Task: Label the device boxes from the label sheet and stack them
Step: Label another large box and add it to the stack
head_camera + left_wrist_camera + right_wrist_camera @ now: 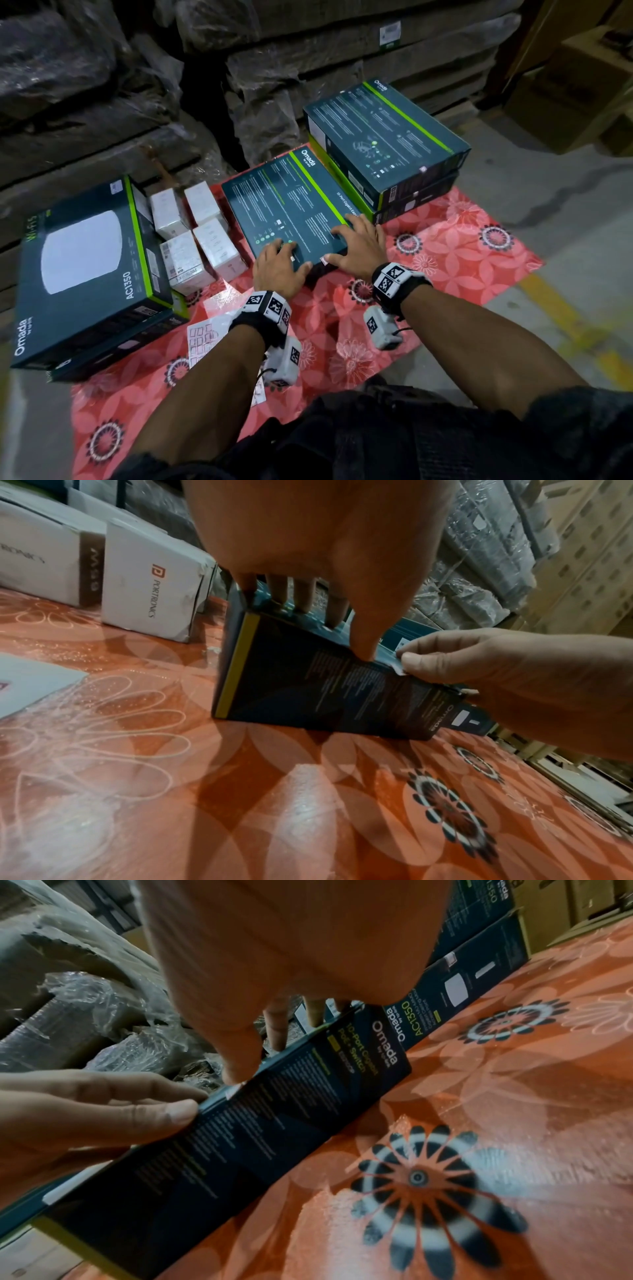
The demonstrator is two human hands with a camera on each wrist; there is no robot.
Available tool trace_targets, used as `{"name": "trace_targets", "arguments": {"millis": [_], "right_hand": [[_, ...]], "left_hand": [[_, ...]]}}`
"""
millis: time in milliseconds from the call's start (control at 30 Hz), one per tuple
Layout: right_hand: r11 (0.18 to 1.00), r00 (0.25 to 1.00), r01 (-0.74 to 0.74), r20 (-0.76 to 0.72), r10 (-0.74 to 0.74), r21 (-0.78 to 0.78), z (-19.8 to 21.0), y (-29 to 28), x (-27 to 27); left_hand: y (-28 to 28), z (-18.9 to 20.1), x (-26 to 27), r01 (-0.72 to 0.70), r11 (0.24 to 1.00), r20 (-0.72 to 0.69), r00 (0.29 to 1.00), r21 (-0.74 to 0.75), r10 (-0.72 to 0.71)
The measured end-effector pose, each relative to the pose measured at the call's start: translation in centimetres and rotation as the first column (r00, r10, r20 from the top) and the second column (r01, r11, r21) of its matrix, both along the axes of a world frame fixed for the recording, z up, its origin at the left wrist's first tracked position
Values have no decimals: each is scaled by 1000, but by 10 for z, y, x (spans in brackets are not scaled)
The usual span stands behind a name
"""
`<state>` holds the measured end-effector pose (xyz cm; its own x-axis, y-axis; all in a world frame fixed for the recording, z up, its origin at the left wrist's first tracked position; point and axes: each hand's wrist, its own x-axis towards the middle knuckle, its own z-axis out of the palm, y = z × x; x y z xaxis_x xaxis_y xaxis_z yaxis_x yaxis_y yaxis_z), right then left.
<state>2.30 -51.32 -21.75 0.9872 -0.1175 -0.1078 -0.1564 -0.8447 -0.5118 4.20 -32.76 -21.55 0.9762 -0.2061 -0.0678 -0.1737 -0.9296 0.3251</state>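
Nearest, most of the white label sheet with red-outlined stickers (pixel 202 337) is hidden under the left forearm, and its print is too small to read. It lies flat on the pink flowered plastic mat (pixel 455 246) that covers the floor.

Just beyond, both hands rest on the near end of a flat dark teal switch box with a green stripe (pixel 291 202), which lies on the mat. The left hand (pixel 279 265) has its fingers spread flat across the top and its thumb on the near edge. The right hand (pixel 359 241) also lies with fingers extended on top; its thumb presses a small white label (pixel 400 666) at the near top edge of the box, and what is printed on the label cannot be made out. Neither hand curls round anything.

Left of this box stand four small white cartons (pixel 197 233), close together, and further left a large teal box marked AC1350 (pixel 85 263) lies on another like it, whose face is hidden.

Behind the switch box, to the right, two more teal boxes are stacked (pixel 387 144). Beyond them rise plastic-wrapped pallet loads (pixel 102 68), dim and indistinct.
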Motion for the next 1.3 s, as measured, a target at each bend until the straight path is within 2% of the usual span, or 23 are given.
{"name": "trace_targets", "arguments": {"millis": [933,1133,1300], "right_hand": [[992,996,62,63,-55,-112,-5,8,3],[992,1000,-2,28,6,-129,-4,1,1],[986,996,41,82,-27,-164,-6,5,3]], "left_hand": [[4,-10,-3,-9,999,35,999,-35,10],[4,-12,-3,-11,1000,24,1000,-11,11],[5,-12,-2,1,1000,28,1000,0,-1]]}}
